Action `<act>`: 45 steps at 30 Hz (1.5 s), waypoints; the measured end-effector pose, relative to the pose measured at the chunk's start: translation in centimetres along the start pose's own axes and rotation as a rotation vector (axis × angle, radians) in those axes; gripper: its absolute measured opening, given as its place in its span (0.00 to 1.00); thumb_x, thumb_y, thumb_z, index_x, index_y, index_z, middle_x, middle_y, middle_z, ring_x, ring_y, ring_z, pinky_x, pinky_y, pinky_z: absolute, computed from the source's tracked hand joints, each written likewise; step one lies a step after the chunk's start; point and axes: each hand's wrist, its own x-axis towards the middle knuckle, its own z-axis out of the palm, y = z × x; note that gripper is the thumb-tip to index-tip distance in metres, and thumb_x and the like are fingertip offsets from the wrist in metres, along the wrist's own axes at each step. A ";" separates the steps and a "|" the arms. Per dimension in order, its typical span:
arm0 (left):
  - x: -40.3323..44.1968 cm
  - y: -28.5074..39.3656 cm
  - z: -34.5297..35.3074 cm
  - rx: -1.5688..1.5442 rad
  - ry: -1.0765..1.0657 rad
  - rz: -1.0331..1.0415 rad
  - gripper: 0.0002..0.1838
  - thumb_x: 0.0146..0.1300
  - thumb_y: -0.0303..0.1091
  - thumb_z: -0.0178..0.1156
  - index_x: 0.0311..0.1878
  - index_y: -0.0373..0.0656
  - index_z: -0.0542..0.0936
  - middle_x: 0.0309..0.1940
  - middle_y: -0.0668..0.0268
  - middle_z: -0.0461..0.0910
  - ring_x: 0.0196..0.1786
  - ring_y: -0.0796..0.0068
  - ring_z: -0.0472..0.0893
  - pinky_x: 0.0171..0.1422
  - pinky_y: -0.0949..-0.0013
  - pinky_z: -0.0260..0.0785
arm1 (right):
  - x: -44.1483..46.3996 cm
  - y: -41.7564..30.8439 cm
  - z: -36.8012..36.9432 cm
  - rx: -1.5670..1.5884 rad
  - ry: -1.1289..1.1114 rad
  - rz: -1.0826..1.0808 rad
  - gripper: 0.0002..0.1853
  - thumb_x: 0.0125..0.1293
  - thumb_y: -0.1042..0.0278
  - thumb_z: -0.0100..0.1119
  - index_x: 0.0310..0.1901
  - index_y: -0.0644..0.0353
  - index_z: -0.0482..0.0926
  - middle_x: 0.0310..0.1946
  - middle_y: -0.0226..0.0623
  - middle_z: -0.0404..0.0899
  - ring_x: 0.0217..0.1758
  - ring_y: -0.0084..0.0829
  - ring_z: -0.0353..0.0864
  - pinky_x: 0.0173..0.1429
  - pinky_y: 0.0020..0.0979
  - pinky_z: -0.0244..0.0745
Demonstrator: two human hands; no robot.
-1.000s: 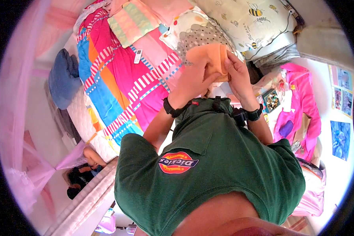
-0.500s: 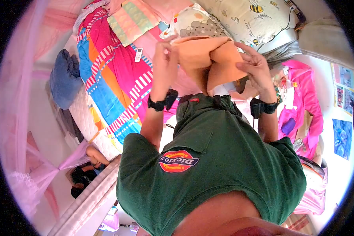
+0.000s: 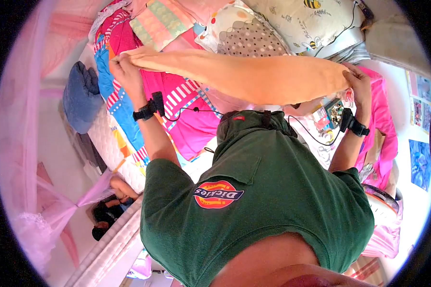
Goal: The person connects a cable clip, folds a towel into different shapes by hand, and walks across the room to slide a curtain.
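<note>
A plain light-orange cloth (image 3: pixel 263 79) hangs stretched sideways between my two hands above the bed. Bunched and narrow at its left end, it widens toward the right. My left hand (image 3: pixel 125 75) pinches the gathered left end over the striped pink and blue bedding. At the other end, my right hand (image 3: pixel 360 83) has its fingers closed on the cloth's edge, above the pink fabric. Part of the dotted pillow and the bed surface lies hidden behind the cloth.
A colourful quilt (image 3: pixel 187 124) covers the bed's left side. Behind stand a dotted pillow (image 3: pixel 251 38) and a bee-print pillow (image 3: pixel 297 19). A blue cushion (image 3: pixel 81 98) sits at left. Pink netting (image 3: pixel 19 143) hangs nearby, and another person (image 3: pixel 112 210) is lower left. Wires run from my wrist straps.
My hands have moved far apart, left hand leftward and right hand rightward. The cloth has gone from folded in front of me to stretched out between them.
</note>
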 end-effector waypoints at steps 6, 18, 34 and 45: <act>2.0 -0.3 -2.5 -0.179 -0.005 -0.074 0.08 0.64 0.31 0.47 0.32 0.38 0.72 0.28 0.67 0.73 0.30 0.81 0.70 0.36 0.76 0.63 | 0.5 2.6 -3.6 -0.127 -0.026 -0.042 0.14 0.61 0.71 0.56 0.46 0.69 0.79 0.37 0.35 0.80 0.37 0.21 0.76 0.42 0.22 0.70; 2.8 -2.7 -4.0 -0.378 -0.264 -0.564 0.06 0.63 0.30 0.51 0.31 0.41 0.72 0.26 0.71 0.70 0.27 0.82 0.69 0.31 0.78 0.62 | 3.2 7.4 -2.1 -0.048 0.109 -0.012 0.09 0.61 0.67 0.55 0.34 0.64 0.79 0.27 0.26 0.75 0.31 0.17 0.70 0.36 0.21 0.66; 1.2 -4.8 -3.4 -0.505 -0.204 -0.675 0.02 0.61 0.22 0.56 0.37 0.38 0.74 0.41 0.60 0.77 0.39 0.73 0.78 0.47 0.72 0.72 | 2.5 10.8 2.3 -0.288 0.226 0.098 0.12 0.66 0.62 0.48 0.39 0.64 0.73 0.21 0.31 0.70 0.17 0.23 0.68 0.17 0.25 0.64; 0.6 -3.5 -3.3 -0.826 -0.127 -0.466 0.07 0.59 0.16 0.54 0.36 0.40 0.72 0.39 0.64 0.74 0.41 0.75 0.75 0.46 0.75 0.70 | 0.4 8.7 3.6 0.611 -0.005 0.124 0.07 0.65 0.68 0.55 0.40 0.62 0.76 0.34 0.29 0.77 0.37 0.20 0.76 0.42 0.21 0.71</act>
